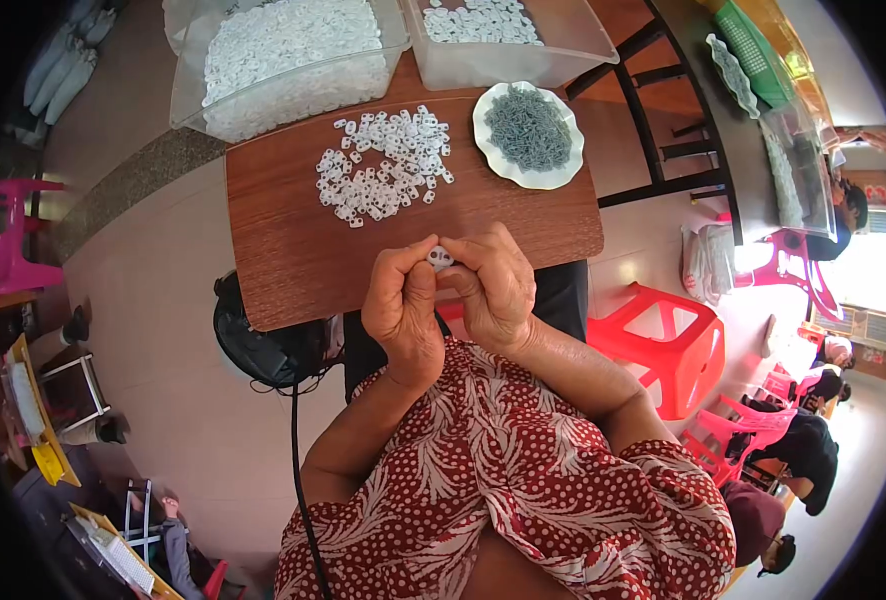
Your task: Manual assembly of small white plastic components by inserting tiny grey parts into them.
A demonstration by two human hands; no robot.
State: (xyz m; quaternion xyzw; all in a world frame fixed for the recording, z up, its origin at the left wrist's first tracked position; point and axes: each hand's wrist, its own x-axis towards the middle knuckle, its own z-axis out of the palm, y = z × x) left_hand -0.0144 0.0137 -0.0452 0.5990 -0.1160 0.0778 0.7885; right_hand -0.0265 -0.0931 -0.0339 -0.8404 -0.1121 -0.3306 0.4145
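Observation:
Between the fingertips of both hands, just over the near edge of the brown table [293,262], is a small white plastic piece [440,257] with two dark holes. My left hand [405,310] pinches it from the left with thumb and forefinger. From the other side my right hand [495,285] grips it the same way, fingers curled. Beyond the hands lies a loose pile of similar white pieces [388,165]. A white scalloped plate [482,128] to its right holds a heap of small grey screws or pins [529,130]. The fingers hide most of the held piece.
Two clear plastic bins, one full of white pieces [293,50] and one partly filled [513,65], stand past the table's far edge. A red stool [678,340] is at the right, a black bag [263,335] at the left. Several people sit at far right.

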